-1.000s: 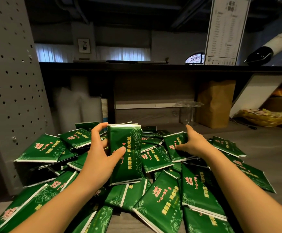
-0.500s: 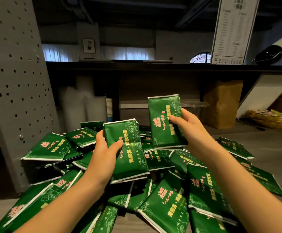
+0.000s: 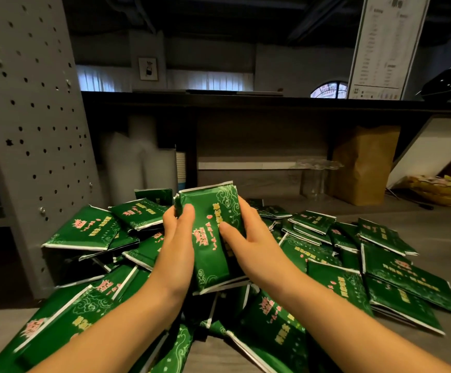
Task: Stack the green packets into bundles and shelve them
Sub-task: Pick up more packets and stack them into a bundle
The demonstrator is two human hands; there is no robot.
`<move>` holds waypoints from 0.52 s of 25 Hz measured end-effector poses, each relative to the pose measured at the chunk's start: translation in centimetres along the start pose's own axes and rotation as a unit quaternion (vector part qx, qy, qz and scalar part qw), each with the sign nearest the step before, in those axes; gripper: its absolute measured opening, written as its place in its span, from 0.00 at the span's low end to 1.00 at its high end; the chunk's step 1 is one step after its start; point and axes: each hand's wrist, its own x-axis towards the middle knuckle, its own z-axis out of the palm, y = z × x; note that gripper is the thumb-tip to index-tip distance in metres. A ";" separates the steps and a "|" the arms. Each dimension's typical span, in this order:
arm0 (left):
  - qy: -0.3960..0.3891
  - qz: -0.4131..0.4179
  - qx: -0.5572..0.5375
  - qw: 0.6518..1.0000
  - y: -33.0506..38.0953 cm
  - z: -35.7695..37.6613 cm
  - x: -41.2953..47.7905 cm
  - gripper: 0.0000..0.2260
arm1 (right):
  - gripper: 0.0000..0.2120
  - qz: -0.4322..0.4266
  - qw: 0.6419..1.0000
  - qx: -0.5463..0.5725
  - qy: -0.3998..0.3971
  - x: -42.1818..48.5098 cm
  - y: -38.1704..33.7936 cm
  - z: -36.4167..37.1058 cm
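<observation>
Now merged into one bundle of green packets (image 3: 211, 238) at the centre of view, upright and slightly tilted, raised just above the loose heap of green packets (image 3: 396, 278); half a second ago split in two, a wad in the left hand and a single packet lifted by the right. Clamped from both sides: left hand (image 3: 177, 246) curled round the 9 o'clock edge with thumb on the face, right hand (image 3: 248, 251) gripping the 3 o'clock edge likewise. Probably squaring the edges after adding one more packet. Bundle thin yet, shelving not begun, most packets unsorted. Heap spread from 7 o'clock round to 3 o'clock over a grey wood-grain counter (image 3: 450, 230). Beyond, at 9 o'clock, a grey perforated panel (image 3: 30, 117); at 12 o'clock a dark shelf (image 3: 273, 102); at 2 o'clock a brown paper bag (image 3: 364, 168) beside a clear glass stand (image 3: 317, 173); at 1 o'clock, above the shelf, a printed menu board (image 3: 383, 47). Dim room, curtained windows at the back.
</observation>
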 end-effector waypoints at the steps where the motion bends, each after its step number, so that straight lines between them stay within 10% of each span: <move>1: -0.007 0.003 0.017 1.000 -0.1 0.1 -0.1 0.15 | 0.20 0.000 1.000 0.002 -0.012 0.1 0.4 0.2; 4: 0.001 0.026 0.067 0.997 -0.4 0.0 0.1 0.16 | 0.32 0.032 0.998 -0.010 -0.059 0.6 1.1 0.4; 7: 0.010 0.033 0.075 0.997 -0.6 -0.3 0.4 0.18 | 0.17 0.044 0.996 -0.003 -0.075 1.6 0.4 -1.2; 13: -0.043 0.015 0.090 0.995 -0.2 0.1 -0.2 0.16 | 0.17 0.078 0.942 -0.306 -0.115 1.7 -1.8 -7.2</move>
